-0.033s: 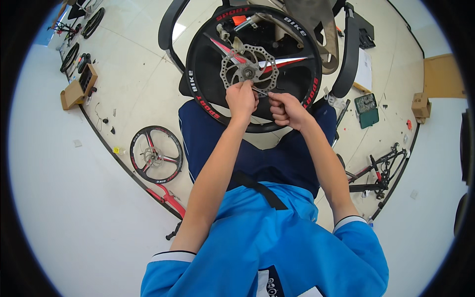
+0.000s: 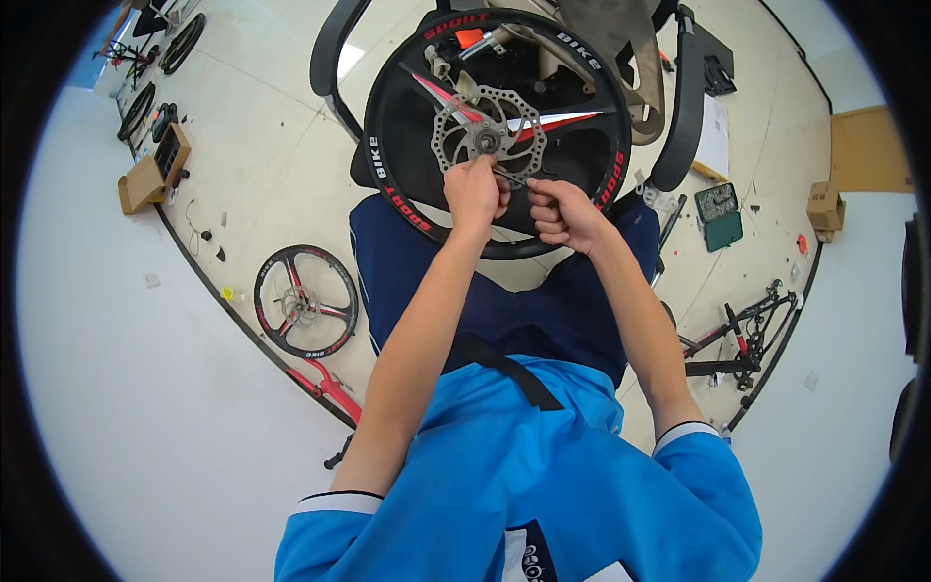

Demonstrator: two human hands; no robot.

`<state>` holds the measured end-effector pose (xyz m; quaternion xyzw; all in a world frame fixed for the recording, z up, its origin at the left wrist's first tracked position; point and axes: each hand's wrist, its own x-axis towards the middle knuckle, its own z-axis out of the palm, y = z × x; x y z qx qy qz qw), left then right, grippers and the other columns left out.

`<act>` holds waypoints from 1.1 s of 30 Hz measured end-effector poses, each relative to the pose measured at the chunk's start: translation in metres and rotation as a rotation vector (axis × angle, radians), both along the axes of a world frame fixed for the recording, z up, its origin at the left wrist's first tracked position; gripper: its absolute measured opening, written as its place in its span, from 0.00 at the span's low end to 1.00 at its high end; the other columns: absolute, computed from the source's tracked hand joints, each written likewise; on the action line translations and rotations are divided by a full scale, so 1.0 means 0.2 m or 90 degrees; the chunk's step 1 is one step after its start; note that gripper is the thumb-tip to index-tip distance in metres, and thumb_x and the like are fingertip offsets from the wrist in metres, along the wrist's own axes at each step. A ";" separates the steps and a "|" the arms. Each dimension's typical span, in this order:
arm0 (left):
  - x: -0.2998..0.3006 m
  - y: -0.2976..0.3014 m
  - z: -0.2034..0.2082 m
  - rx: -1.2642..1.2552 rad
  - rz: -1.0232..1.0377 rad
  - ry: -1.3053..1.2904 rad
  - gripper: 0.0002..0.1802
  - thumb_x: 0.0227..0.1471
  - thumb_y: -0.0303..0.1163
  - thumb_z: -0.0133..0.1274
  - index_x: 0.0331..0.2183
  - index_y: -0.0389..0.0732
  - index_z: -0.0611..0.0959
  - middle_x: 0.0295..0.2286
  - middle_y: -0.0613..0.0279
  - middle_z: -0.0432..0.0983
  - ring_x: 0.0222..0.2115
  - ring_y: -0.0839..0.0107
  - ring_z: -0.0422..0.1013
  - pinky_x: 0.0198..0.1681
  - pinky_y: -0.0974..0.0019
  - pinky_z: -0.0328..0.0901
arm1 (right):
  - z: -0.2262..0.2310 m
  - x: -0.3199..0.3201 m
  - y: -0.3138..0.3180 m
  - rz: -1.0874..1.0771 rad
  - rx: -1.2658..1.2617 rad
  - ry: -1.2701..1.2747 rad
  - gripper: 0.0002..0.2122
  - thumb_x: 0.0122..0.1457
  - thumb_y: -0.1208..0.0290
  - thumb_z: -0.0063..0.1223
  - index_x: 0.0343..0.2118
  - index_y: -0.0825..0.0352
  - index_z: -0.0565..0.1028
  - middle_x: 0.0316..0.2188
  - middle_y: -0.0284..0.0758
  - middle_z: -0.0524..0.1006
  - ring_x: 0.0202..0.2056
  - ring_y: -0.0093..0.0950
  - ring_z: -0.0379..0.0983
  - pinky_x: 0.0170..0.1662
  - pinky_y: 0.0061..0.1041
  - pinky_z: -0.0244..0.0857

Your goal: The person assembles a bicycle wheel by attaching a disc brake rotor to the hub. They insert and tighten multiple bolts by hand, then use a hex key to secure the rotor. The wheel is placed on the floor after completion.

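Fingers of both hands curl around a thin dark tool (image 2: pixel 511 177) just below the brake disc (image 2: pixel 488 132): left hand (image 2: pixel 472 192) beside the hub, right hand (image 2: pixel 560 210) gripping the tool's outer end. Black wheel (image 2: pixel 407 107) stands upright at the knees.

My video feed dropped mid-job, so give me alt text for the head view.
Both hands, left hand and right hand, work a thin dark tool at the silver perforated brake disc of a black bicycle wheel propped at the person's knees; another black wheel lies on the floor.
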<state>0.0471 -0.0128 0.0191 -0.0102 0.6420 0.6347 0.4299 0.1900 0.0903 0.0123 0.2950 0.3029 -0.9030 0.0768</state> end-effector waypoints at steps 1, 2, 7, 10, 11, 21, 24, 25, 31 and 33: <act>0.00 0.01 -0.01 0.025 0.008 -0.037 0.17 0.61 0.33 0.47 0.26 0.29 0.78 0.17 0.55 0.74 0.13 0.68 0.69 0.13 0.68 0.60 | 0.01 0.00 0.02 0.003 0.023 -0.010 0.20 0.71 0.58 0.45 0.21 0.55 0.57 0.13 0.19 0.49 0.13 0.13 0.41 0.15 0.18 0.35; 0.00 0.02 0.00 0.047 0.015 -0.073 0.17 0.62 0.33 0.46 0.28 0.29 0.78 0.19 0.54 0.75 0.14 0.66 0.70 0.13 0.67 0.62 | 0.01 0.01 0.03 0.005 0.043 -0.019 0.20 0.71 0.58 0.45 0.20 0.55 0.57 0.13 0.18 0.49 0.13 0.13 0.41 0.15 0.18 0.35; -0.02 0.00 -0.01 0.108 0.018 -0.224 0.14 0.64 0.31 0.41 0.38 0.28 0.75 0.27 0.48 0.78 0.23 0.61 0.75 0.26 0.67 0.72 | 0.17 -0.08 0.16 0.128 0.353 -0.105 0.22 0.70 0.57 0.49 0.19 0.56 0.59 0.13 0.17 0.52 0.12 0.11 0.44 0.15 0.18 0.34; -0.06 0.04 -0.04 0.145 0.085 -0.301 0.12 0.64 0.28 0.40 0.40 0.28 0.74 0.30 0.48 0.77 0.27 0.61 0.76 0.31 0.67 0.74 | 0.24 -0.14 0.23 0.183 0.391 -0.115 0.22 0.70 0.56 0.49 0.18 0.56 0.60 0.13 0.17 0.53 0.13 0.12 0.44 0.15 0.19 0.35; -0.06 0.05 -0.04 0.157 0.119 -0.331 0.12 0.63 0.28 0.40 0.40 0.29 0.74 0.30 0.48 0.77 0.27 0.62 0.76 0.31 0.67 0.74 | 0.25 -0.16 0.25 0.198 0.418 -0.112 0.22 0.70 0.56 0.49 0.18 0.56 0.59 0.13 0.17 0.53 0.13 0.12 0.44 0.16 0.19 0.35; -0.04 0.13 -0.06 0.227 0.236 -0.401 0.11 0.63 0.26 0.38 0.40 0.29 0.73 0.30 0.50 0.77 0.28 0.62 0.77 0.30 0.68 0.76 | 0.18 -0.24 0.37 0.218 0.995 0.009 0.24 0.61 0.53 0.60 0.22 0.76 0.77 0.14 0.34 0.68 0.19 0.22 0.58 0.24 0.30 0.54; -0.01 0.13 -0.05 0.207 0.217 -0.365 0.11 0.64 0.25 0.37 0.39 0.30 0.74 0.30 0.52 0.77 0.28 0.64 0.76 0.30 0.71 0.74 | 0.15 -0.21 0.32 0.154 0.967 0.036 0.23 0.62 0.54 0.60 0.25 0.76 0.79 0.14 0.39 0.69 0.19 0.27 0.59 0.24 0.31 0.57; -0.01 0.12 -0.04 0.188 0.205 -0.355 0.11 0.63 0.25 0.37 0.40 0.30 0.73 0.30 0.50 0.77 0.27 0.63 0.76 0.29 0.70 0.74 | 0.15 -0.18 0.29 0.151 0.981 -0.004 0.24 0.62 0.53 0.60 0.25 0.76 0.79 0.15 0.43 0.71 0.20 0.33 0.64 0.26 0.33 0.60; -0.04 0.10 -0.04 0.136 0.144 -0.310 0.12 0.63 0.27 0.39 0.41 0.28 0.73 0.32 0.45 0.78 0.27 0.62 0.76 0.27 0.68 0.73 | 0.14 -0.12 0.14 0.047 1.010 -0.093 0.24 0.63 0.52 0.56 0.29 0.76 0.80 0.23 0.54 0.77 0.28 0.53 0.75 0.34 0.42 0.69; -0.04 0.10 -0.01 0.128 0.124 -0.293 0.12 0.63 0.27 0.39 0.41 0.27 0.72 0.32 0.45 0.78 0.27 0.62 0.76 0.27 0.68 0.73 | 0.14 -0.11 0.12 0.064 1.038 -0.097 0.25 0.64 0.51 0.55 0.27 0.76 0.79 0.23 0.54 0.77 0.28 0.53 0.76 0.34 0.43 0.70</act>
